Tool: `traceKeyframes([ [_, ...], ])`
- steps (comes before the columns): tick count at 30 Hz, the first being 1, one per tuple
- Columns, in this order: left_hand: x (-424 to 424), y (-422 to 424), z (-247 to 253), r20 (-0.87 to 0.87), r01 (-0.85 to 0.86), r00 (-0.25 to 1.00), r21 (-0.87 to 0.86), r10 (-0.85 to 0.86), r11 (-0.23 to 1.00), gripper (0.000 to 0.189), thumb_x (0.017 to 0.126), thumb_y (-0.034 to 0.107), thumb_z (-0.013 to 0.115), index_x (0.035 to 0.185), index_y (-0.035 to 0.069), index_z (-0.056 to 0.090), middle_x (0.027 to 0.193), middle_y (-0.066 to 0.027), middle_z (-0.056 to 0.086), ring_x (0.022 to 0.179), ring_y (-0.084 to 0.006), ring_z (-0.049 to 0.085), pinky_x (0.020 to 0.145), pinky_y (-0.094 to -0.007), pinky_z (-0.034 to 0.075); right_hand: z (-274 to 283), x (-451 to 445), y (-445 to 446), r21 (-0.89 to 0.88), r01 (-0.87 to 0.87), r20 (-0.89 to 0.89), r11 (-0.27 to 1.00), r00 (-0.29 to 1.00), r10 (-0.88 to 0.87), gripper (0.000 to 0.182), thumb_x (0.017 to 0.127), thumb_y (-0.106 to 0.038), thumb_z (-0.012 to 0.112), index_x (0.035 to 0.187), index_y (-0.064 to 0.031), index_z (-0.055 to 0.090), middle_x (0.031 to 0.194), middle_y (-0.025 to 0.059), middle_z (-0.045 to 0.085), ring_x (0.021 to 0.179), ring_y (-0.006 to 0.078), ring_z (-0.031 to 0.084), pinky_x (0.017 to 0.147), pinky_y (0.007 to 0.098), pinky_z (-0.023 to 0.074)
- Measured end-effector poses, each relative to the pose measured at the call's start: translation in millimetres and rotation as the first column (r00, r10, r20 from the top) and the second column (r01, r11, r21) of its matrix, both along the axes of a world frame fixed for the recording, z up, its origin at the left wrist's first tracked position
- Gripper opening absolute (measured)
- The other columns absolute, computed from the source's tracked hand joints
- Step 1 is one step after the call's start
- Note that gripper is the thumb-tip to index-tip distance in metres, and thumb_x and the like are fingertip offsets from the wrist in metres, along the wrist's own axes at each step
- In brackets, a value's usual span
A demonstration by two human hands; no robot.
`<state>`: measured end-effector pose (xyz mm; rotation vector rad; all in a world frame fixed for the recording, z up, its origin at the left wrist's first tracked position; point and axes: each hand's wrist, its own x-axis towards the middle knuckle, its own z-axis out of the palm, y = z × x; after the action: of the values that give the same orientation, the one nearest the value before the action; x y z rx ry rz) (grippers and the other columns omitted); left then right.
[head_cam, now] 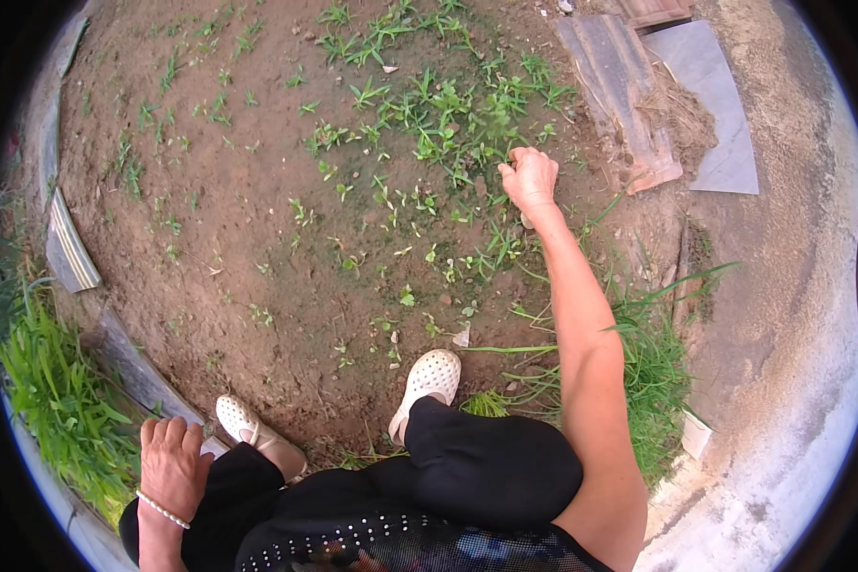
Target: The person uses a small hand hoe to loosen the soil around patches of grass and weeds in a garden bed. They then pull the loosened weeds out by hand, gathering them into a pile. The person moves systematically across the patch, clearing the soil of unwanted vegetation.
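My right hand (530,177) reaches out over a patch of low green weeds (447,118), its fingers curled closed. A blurred leafy weed (499,125) extends from the fingertips, apparently in their grip; the fingertips themselves are partly hidden. Bare brown soil (257,193) with scattered seedlings lies to the left of this hand. Down at the lower left, my left hand (171,457) rests by my left knee with nothing in it, thumb spread from the fingers and a white beaded bracelet (163,510) on the wrist.
Broken corrugated sheet (618,93) and a grey tile (715,107) lie at the upper right. Tall grass grows beside my right arm (651,372) and at the left edge (57,400). Edging strips (139,368) border the soil. My perforated cream clogs (432,375) stand on its near side.
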<state>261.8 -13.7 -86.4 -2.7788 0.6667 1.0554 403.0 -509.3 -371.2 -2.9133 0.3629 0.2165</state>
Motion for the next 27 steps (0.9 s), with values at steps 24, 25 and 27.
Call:
traceKeyframes([
  [24, -1, -6, 0, -0.006, -0.011, 1.000, 0.017, 0.011, 1.000, 0.036, 0.058, 0.011, 0.072, 0.087, 0.004, 0.052, 0.085, -0.0116, 0.050, 0.087, -0.0296, 0.049, 0.086, -0.0415, 0.036, -23, -8, 6, -0.104, -0.218, 0.248, 0.970, 0.939, 0.238, 0.015, 0.063, -0.014, 0.063, 0.073, -0.0056, 0.055, 0.080, 0.0116, 0.057, 0.085, 0.0283, 0.052, 0.086, 0.0414, 0.0340],
  [25, 0, -7, 0, -0.012, -0.016, 1.000, 0.015, 0.016, 1.000, 0.036, 0.058, 0.010, 0.071, 0.087, 0.004, 0.052, 0.085, -0.0117, 0.051, 0.087, -0.0302, 0.049, 0.085, -0.0417, 0.036, -23, -8, 6, -0.108, -0.211, 0.263, 0.972, 0.936, 0.232, 0.016, 0.063, -0.014, 0.063, 0.073, -0.0055, 0.055, 0.080, 0.0117, 0.056, 0.085, 0.0284, 0.052, 0.086, 0.0413, 0.0339],
  [27, 2, -9, 0, -0.025, -0.024, 0.999, 0.009, 0.024, 1.000, 0.035, 0.057, 0.008, 0.070, 0.088, 0.004, 0.052, 0.087, -0.0121, 0.052, 0.087, -0.0313, 0.049, 0.083, -0.0421, 0.037, -22, -8, 6, -0.127, -0.172, 0.344, 0.977, 0.916, 0.206, 0.015, 0.063, -0.013, 0.062, 0.073, -0.0052, 0.054, 0.078, 0.0118, 0.056, 0.082, 0.0289, 0.052, 0.084, 0.0420, 0.0347],
])
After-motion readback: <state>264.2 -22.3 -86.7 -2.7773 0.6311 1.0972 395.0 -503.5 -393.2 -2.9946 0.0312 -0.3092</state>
